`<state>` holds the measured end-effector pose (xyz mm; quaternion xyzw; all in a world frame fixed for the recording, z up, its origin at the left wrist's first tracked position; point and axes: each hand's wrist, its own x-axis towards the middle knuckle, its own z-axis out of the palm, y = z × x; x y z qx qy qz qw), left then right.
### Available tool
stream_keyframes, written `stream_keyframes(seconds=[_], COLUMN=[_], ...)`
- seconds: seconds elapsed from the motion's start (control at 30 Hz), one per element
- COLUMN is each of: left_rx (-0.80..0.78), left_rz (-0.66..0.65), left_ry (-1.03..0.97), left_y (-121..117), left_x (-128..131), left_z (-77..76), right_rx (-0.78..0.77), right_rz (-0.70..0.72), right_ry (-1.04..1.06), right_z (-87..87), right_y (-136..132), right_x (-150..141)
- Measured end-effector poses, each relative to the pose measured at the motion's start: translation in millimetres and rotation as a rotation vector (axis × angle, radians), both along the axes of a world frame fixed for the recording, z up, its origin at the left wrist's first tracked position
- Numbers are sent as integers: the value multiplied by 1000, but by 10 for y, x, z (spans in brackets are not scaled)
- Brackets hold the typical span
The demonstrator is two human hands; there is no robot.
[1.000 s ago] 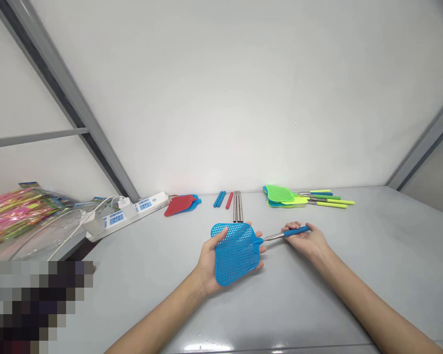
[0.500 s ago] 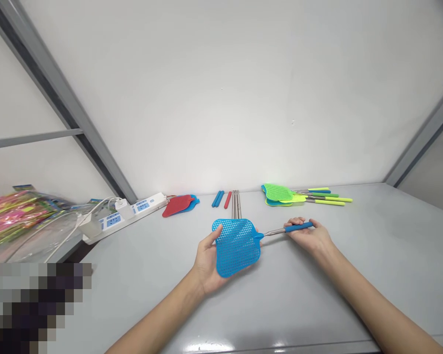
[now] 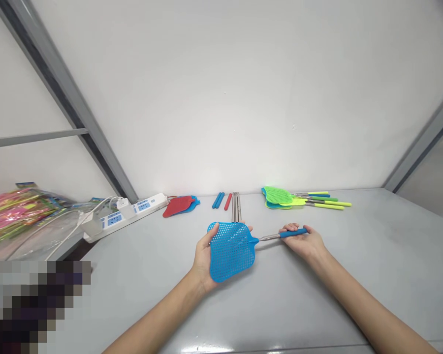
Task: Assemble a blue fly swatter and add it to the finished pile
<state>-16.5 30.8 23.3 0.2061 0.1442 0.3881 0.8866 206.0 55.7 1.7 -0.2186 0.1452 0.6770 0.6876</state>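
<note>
A blue fly swatter (image 3: 233,253) with a perforated square head, a thin metal rod and a blue grip is held between both hands above the table. My left hand (image 3: 204,260) grips the head from its left side, thumb on top and the other fingers mostly hidden beneath. Around the blue grip at the rod's end, the fingers of my right hand (image 3: 303,242) are closed. Just beyond the head lie several metal rods (image 3: 237,205), with two blue grips (image 3: 218,200) and a red grip (image 3: 228,201) beside them.
Along the wall at the right lies a pile of green, yellow and blue swatters (image 3: 280,197). Red and blue swatter heads (image 3: 178,205) rest at the left, by a white power strip (image 3: 133,216) with plugged-in adapters. Clear-bagged colourful goods (image 3: 18,216) sit at the far left.
Both hands and the blue fly swatter have shifted slightly left in the view. My grip on it looks the same.
</note>
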Motion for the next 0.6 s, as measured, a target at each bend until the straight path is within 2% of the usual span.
stream_keyframes(seconds=[0.4, 0.6], left_rx=[27, 19], left_rz=[32, 164], left_ry=[23, 49], left_y=[7, 45], left_x=[15, 0], left_z=[7, 12], right_rx=[16, 15], right_rz=[18, 29], right_ry=[-21, -21], right_z=[13, 28], right_y=[-18, -17], right_x=[-10, -10])
